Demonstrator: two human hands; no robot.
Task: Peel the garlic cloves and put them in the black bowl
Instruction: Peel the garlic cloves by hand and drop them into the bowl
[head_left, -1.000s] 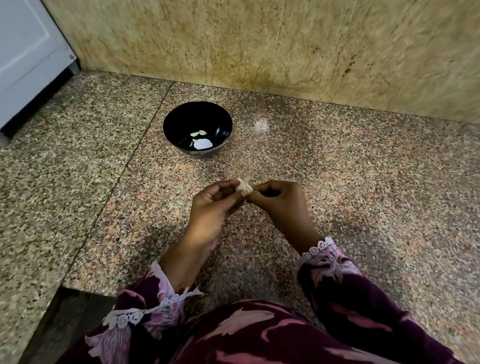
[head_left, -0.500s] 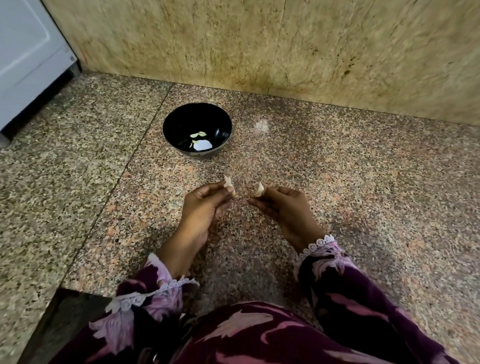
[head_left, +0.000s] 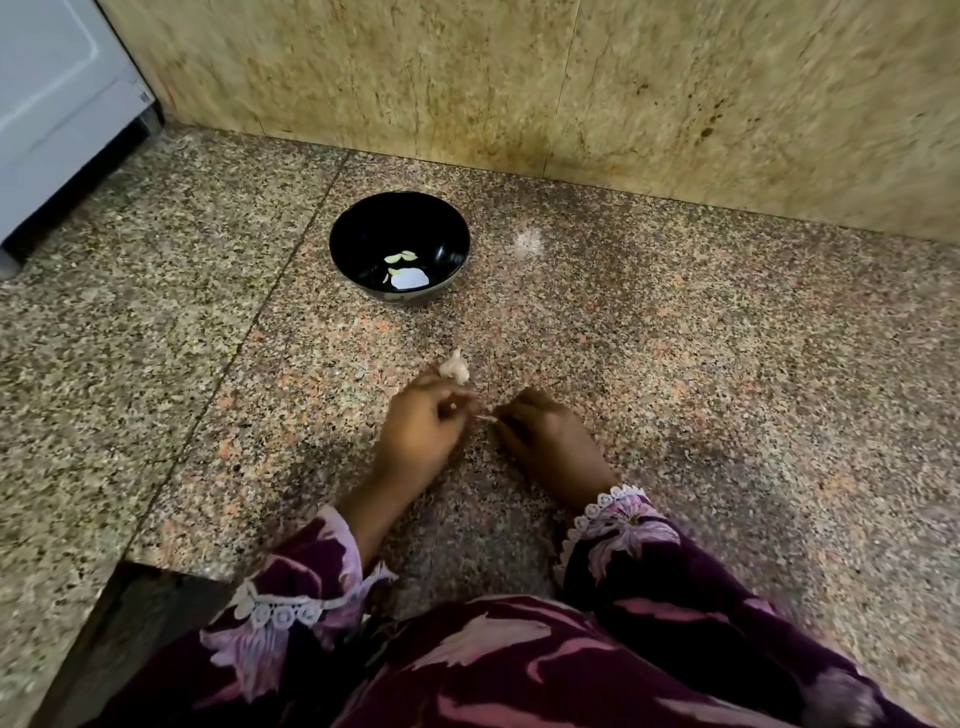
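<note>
The black bowl (head_left: 353, 228) stands on the granite counter toward the back, with a few peeled garlic cloves (head_left: 400, 257) on its bottom. My left hand (head_left: 421, 436) rests low on the counter in front of the bowl, fingers curled. A pale, unpeeled chunk of garlic (head_left: 454, 368) sticks out at its fingertips. My right hand (head_left: 545, 441) lies just to the right, knuckles up and fingers closed. A thin pale sliver of garlic (head_left: 483, 415) spans the small gap between the two hands' fingertips. Whatever else the right hand holds is hidden.
The speckled granite counter (head_left: 675, 364) runs to a stone wall (head_left: 571, 93) at the back. A white appliance (head_left: 57, 104) stands at the far left. The counter's front edge drops off at the lower left (head_left: 156, 566). My purple floral sleeves fill the bottom.
The hands pulled the garlic apart into two pieces, then dropped from mid-air down to the counter and came close together again. The bowl has not moved.
</note>
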